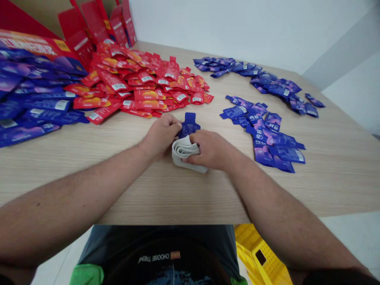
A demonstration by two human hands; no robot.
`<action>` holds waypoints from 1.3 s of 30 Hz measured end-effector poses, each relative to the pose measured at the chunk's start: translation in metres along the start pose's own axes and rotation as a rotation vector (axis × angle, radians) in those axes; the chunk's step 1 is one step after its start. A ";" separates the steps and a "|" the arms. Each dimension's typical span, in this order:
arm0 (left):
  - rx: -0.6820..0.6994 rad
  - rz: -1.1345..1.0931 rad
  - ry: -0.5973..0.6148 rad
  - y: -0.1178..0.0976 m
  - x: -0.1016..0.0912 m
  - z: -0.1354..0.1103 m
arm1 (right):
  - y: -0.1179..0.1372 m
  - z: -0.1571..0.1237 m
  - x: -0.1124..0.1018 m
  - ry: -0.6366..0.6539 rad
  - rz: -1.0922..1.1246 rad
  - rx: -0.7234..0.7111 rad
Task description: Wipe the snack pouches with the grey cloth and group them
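Note:
A single blue sachet point(190, 122) stands out between my hands, its notched top pointing away from me and its lower part hidden. My left hand point(163, 132) pinches the sachet's left edge between thumb and fingers. In my right hand point(209, 148) is a folded, rolled-over white cloth point(187, 152), held against the lower part of the sachet. Right of my hands lies a loose heap of blue sachets point(267, 138). Beyond my left hand spreads a large pile of red sachets point(148, 85).
More blue sachets are piled at the left point(35, 95), and a row of blue sachets point(261, 79) runs along the table's back right. Red cartons point(101, 23) stand behind the red pile. Below the table's front edge is a yellow plastic crate point(264, 253).

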State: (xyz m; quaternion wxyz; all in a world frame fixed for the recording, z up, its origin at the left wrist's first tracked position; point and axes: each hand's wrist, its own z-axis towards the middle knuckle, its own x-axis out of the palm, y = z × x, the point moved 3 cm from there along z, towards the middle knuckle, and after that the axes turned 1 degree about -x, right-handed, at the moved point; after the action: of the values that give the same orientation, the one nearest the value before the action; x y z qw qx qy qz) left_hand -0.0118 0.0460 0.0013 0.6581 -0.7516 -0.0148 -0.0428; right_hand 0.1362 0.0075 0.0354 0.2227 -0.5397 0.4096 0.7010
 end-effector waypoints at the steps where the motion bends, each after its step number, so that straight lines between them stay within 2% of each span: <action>1: -0.003 -0.002 0.001 0.001 0.000 0.000 | 0.000 0.000 0.001 -0.001 -0.002 -0.013; 4: 0.001 -0.061 0.021 0.002 0.000 0.002 | -0.002 0.000 -0.001 -0.078 -0.009 0.048; 8: 0.018 -0.051 -0.004 0.003 -0.001 0.003 | -0.002 0.000 0.001 -0.040 -0.008 0.024; 11: 0.002 -0.109 0.004 0.002 0.000 0.002 | -0.003 0.000 -0.001 -0.108 0.003 0.074; 12: -0.002 -0.121 0.003 0.002 0.001 0.002 | -0.004 0.000 0.000 -0.082 0.013 0.080; 15: -0.019 -0.124 -0.012 0.002 0.001 0.002 | -0.005 0.000 0.001 0.104 0.047 0.024; 16: -0.022 -0.129 -0.014 0.002 0.001 0.002 | -0.008 -0.001 -0.001 0.109 0.050 0.034; 19: -0.027 -0.137 -0.008 0.001 0.001 0.002 | -0.020 -0.002 -0.012 -0.101 0.096 0.210; 20: -0.033 -0.133 0.002 0.001 0.001 0.002 | -0.024 -0.002 -0.014 -0.134 0.156 0.252; 24: -0.052 -0.109 0.077 0.000 0.003 0.000 | -0.031 -0.001 -0.013 -0.060 0.391 0.214; 28: -0.043 -0.055 0.212 0.000 0.005 -0.006 | -0.047 -0.002 -0.023 -0.385 0.315 0.324; 31: -0.015 -0.022 0.274 0.001 0.006 -0.008 | -0.056 -0.003 -0.024 -0.456 0.317 0.371; 35: -0.001 -0.099 0.207 0.003 0.004 -0.004 | -0.050 -0.003 -0.017 -0.315 0.387 0.326; 39: -0.063 -0.185 0.098 0.004 0.001 0.002 | -0.025 -0.003 -0.007 -0.002 0.417 0.135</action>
State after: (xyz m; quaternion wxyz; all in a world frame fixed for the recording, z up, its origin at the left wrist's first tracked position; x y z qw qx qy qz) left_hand -0.0107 0.0476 -0.0029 0.6273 -0.7643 -0.0507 -0.1404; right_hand 0.1586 0.0199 0.0336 0.1090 -0.4266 0.5580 0.7034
